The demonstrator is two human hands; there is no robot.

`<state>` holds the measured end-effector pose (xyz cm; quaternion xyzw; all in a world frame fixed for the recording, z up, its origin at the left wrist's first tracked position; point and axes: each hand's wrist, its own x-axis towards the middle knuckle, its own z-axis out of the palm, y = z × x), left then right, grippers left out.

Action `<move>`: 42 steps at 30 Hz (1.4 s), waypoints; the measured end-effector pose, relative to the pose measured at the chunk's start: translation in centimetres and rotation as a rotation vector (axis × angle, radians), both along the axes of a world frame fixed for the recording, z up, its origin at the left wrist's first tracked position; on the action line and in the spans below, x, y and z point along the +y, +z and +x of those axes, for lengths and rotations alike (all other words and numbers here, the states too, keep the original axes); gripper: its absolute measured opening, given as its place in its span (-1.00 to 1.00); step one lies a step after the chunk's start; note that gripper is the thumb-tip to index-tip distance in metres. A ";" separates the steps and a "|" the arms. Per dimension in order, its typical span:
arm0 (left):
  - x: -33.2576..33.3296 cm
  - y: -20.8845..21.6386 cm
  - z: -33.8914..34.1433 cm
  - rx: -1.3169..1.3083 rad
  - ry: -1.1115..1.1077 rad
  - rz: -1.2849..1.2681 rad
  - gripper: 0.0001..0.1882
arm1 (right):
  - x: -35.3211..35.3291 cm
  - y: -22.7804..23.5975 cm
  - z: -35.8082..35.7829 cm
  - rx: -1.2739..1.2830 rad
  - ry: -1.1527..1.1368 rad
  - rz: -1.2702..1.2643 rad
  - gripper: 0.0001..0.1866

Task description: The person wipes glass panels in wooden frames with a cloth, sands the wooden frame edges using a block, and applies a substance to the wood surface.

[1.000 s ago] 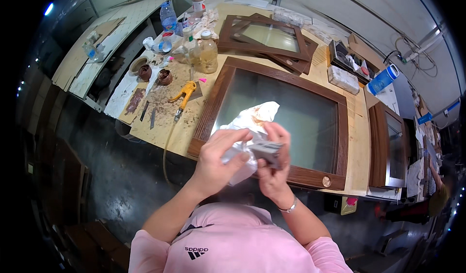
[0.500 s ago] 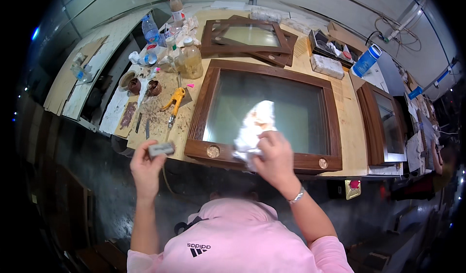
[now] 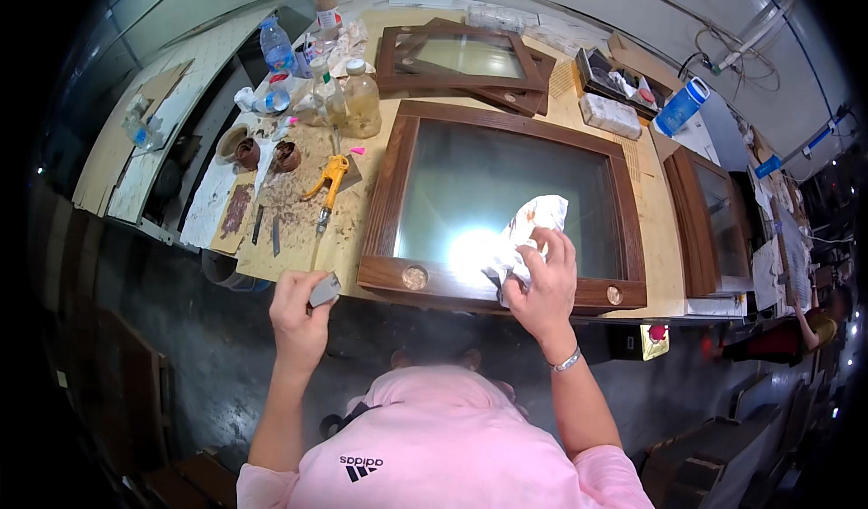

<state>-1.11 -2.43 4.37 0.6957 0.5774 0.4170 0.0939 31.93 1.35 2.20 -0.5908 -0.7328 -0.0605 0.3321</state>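
Our right grip (image 3: 546,285) pinches a white cloth (image 3: 532,220) over the near part of the brown-framed glass (image 3: 493,174). Our left grip (image 3: 299,317) squeezes a small gray block (image 3: 325,289) by the near edge of the surface (image 3: 664,247), left of that glass. A bare strip of surface runs along its right. Our pink shirt (image 3: 452,437) has dark letters (image 3: 362,463).

Over there, a head-worn fisheye peers steeply down past a pink shirt (image 3: 452,446) onto the desk (image 3: 660,247), close by.
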 end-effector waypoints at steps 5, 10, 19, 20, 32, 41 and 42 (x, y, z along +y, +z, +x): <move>0.4 0.4 1.2 -0.064 -0.101 0.014 -0.62 | 0.1 -0.6 -0.2 0.028 0.002 -0.076 -0.64; 0.7 1.2 -2.0 -0.188 -0.005 -0.086 -0.67 | 0.2 -0.5 -0.1 0.011 -0.014 -0.044 -0.64; 19.5 -0.2 5.5 -0.559 -0.518 -0.325 -0.67 | -0.1 0.7 -14.1 -0.037 0.576 0.018 -0.53; 21.2 -1.3 6.7 -0.437 -0.549 -0.210 -0.70 | 0.2 -0.2 -15.6 -0.067 0.556 0.073 -0.54; 23.7 -4.3 7.5 -0.699 -0.704 -0.381 -0.73 | 0.5 -1.8 -16.6 -0.263 0.618 0.177 -0.59; 23.8 -4.4 7.4 -0.602 -0.658 -0.356 -0.76 | -0.3 -1.0 -15.7 -0.164 0.523 0.129 -0.52; 23.8 -4.3 7.7 -0.606 -0.666 -0.351 -0.77 | -0.3 -1.5 -15.9 -0.186 0.505 0.135 -0.52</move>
